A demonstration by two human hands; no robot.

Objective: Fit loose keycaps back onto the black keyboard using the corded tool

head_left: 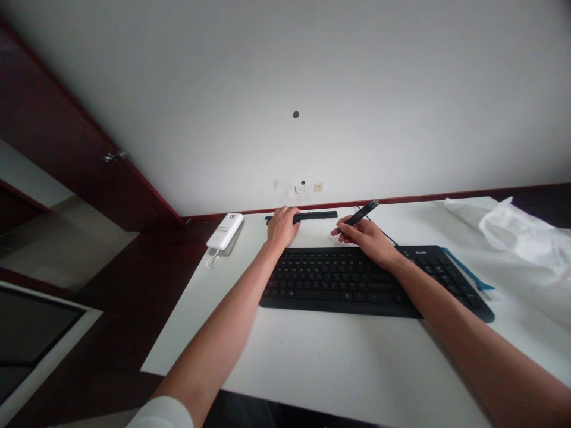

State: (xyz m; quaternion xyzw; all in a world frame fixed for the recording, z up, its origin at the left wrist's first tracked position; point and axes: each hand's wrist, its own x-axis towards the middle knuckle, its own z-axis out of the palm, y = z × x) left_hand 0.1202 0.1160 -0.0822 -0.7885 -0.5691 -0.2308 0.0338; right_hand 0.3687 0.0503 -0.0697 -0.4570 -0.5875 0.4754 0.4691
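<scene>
A wide black keyboard [325, 278] lies on the white table in front of me. Beyond it, a row of small black keycaps [319, 215] runs along the table's back edge. My left hand [282, 227] is at the left part of this row, its fingers bent and close together; whatever is between the fingertips is hidden. My right hand [368, 239] grips a small brush [362, 213] with a black handle, tilted with its pale bristles down and left. The bristles are just behind the keyboard, and my right forearm crosses over the keyboard's right part.
A white power bank [226, 232] with a short cable loop lies at the table's left edge. Right of the keyboard are a blue brush-like tool [468, 270] and a crumpled white bag [517, 232]. A wall with sockets [309, 188] rises behind the table [312, 351].
</scene>
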